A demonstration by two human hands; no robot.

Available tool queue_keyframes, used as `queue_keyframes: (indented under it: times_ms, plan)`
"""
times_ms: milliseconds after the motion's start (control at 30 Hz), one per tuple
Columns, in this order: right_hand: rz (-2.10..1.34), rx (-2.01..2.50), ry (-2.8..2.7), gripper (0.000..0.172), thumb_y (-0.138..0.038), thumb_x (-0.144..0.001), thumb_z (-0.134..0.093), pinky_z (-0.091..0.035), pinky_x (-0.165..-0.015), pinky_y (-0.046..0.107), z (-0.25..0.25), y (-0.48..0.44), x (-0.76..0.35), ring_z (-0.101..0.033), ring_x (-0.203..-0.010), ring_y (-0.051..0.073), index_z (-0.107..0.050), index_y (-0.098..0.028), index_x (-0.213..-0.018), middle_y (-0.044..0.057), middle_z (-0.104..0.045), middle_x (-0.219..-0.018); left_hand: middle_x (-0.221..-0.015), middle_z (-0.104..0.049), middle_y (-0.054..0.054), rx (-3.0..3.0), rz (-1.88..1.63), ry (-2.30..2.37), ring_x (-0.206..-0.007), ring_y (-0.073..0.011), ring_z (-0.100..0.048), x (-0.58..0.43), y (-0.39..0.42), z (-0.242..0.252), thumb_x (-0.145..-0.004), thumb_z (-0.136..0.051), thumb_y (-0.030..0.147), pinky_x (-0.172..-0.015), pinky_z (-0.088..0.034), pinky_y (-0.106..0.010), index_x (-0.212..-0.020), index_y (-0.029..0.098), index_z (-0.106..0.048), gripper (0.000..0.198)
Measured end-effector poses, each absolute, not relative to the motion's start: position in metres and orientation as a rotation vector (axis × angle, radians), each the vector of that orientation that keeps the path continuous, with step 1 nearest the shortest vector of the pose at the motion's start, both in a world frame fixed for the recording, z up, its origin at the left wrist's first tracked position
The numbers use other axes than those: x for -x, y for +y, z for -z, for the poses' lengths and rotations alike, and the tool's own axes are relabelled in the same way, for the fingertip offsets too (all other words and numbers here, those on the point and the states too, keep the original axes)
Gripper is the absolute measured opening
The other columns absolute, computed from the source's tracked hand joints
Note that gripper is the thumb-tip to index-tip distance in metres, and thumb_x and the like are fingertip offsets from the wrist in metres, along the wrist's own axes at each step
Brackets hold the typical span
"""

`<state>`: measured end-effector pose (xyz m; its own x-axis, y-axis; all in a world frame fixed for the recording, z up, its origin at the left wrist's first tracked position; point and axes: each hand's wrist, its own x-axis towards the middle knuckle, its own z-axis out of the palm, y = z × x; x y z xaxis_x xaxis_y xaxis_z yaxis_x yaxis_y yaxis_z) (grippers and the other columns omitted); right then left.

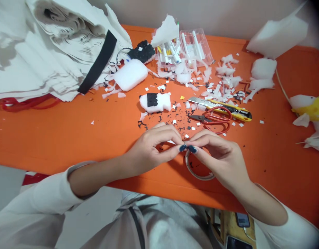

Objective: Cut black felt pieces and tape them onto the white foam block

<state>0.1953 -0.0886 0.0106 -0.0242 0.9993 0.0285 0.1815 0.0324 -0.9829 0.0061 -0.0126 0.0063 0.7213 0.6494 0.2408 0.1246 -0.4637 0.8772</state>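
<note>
Both my hands meet over the front of the orange table (58,138). My left hand (151,147) and my right hand (221,155) pinch fingertips together at the same spot, each closed on a small roll of clear tape (197,171) that hangs below the right fingers. A tiny piece sits between the fingertips; I cannot make it out. Just beyond the hands lies a white foam figure with black strips (155,102). Red-handled scissors (213,119) and a yellow utility knife (224,109) lie to its right.
A pile of white fabric with a black strap (58,52) fills the back left. A white foam block (130,74), a black foam piece (142,52), a clear box of markers (182,46), and foam scraps (227,81) lie at the back. White and yellow foam pieces (310,110) sit at the right.
</note>
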Motion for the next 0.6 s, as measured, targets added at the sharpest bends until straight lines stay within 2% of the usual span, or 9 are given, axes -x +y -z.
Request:
queue_keyframes:
  times_ms: [100, 367, 467, 600]
  plan:
    - [-1.089, 1.303, -1.391, 0.009, -0.017, -0.085, -0.067, -0.053, -0.075, 0.032, -0.009, -0.088, -0.196, -0.065, -0.081, 0.016, -0.072, -0.024, -0.087, 0.002, -0.071, -0.085, -0.081, -0.068, -0.002, -1.975, -0.693, 0.587, -0.079, -0.0125, -0.061, -0.006, -0.012, -0.006, -0.087, -0.059, 0.015, -0.077, -0.047, -0.026, -0.077, 0.018, -0.062, 0.011]
    - [-0.93, 1.328, -1.555, 0.011, -0.016, -0.086, -0.063, -0.054, -0.074, 0.033, -0.012, -0.088, -0.198, -0.067, -0.081, 0.018, -0.071, -0.023, -0.088, 0.004, -0.072, -0.084, -0.081, -0.069, -0.002, -1.969, -0.629, 0.579, -0.079, -0.0132, -0.061, -0.006, -0.011, -0.004, -0.089, -0.058, 0.017, -0.076, -0.046, -0.026, -0.079, 0.018, -0.063, 0.011]
    - [-0.78, 1.378, -1.664, 0.011, -0.017, -0.086, -0.062, -0.054, -0.074, 0.034, -0.014, -0.088, -0.201, -0.067, -0.081, 0.019, -0.07, -0.024, -0.088, 0.003, -0.073, -0.084, -0.082, -0.069, -0.002, -1.959, -0.594, 0.575, -0.081, -0.014, -0.061, -0.006, -0.011, -0.004, -0.089, -0.057, 0.018, -0.077, -0.046, -0.027, -0.08, 0.018, -0.063, 0.011]
    - [-0.45, 1.496, -1.75, 0.014, -0.017, -0.088, -0.061, -0.052, -0.083, 0.039, -0.01, -0.081, -0.213, -0.067, -0.09, 0.021, -0.07, -0.026, -0.093, 0.004, -0.074, -0.092, -0.086, -0.068, -0.004, -1.944, -0.584, 0.577, -0.086, -0.0149, -0.06, -0.005, -0.01, -0.004, -0.089, -0.056, 0.017, -0.079, -0.046, -0.027, -0.082, 0.018, -0.062, 0.009]
